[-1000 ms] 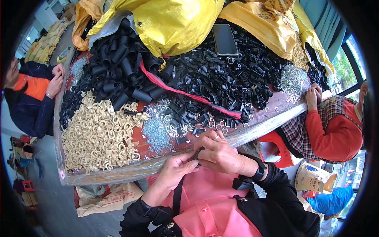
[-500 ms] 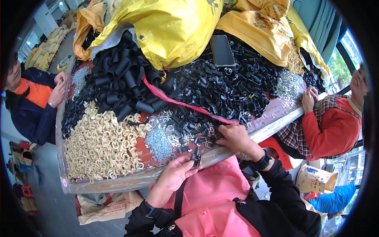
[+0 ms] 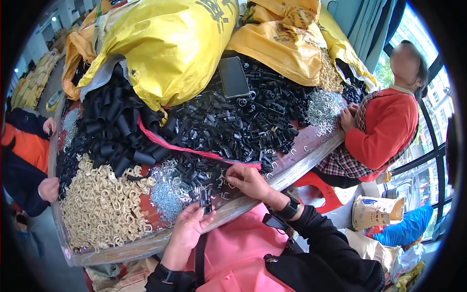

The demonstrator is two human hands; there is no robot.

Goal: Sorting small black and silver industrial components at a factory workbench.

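My left hand (image 3: 188,225) is closed at the table's near edge, thumb and fingers pinching a small black plastic part (image 3: 206,200) held upright. My right hand (image 3: 250,182) hovers just right of it, over the near rim of the pile. Its fingers are bent together, and whatever is between the tips is too small to make out. Close by lie loose metal U-shaped pieces (image 3: 224,195) and a heap of small black plastic parts (image 3: 209,131). A pink-red strap (image 3: 168,144) runs across that heap, its end just beyond my right hand.
Cream plastic rings (image 3: 99,207) and small bluish metal pieces (image 3: 166,200) are heaped at left, black tubes (image 3: 114,119) behind. A phone (image 3: 234,78) rests on the black parts. Yellow sacks (image 3: 170,48) line the back. Co-workers sit at the left (image 3: 22,160) and right (image 3: 382,131).
The view has swung, so the table sits further left and lower. My right hand has come slightly nearer the left, which still holds the black part. The left co-worker's hands have parted.
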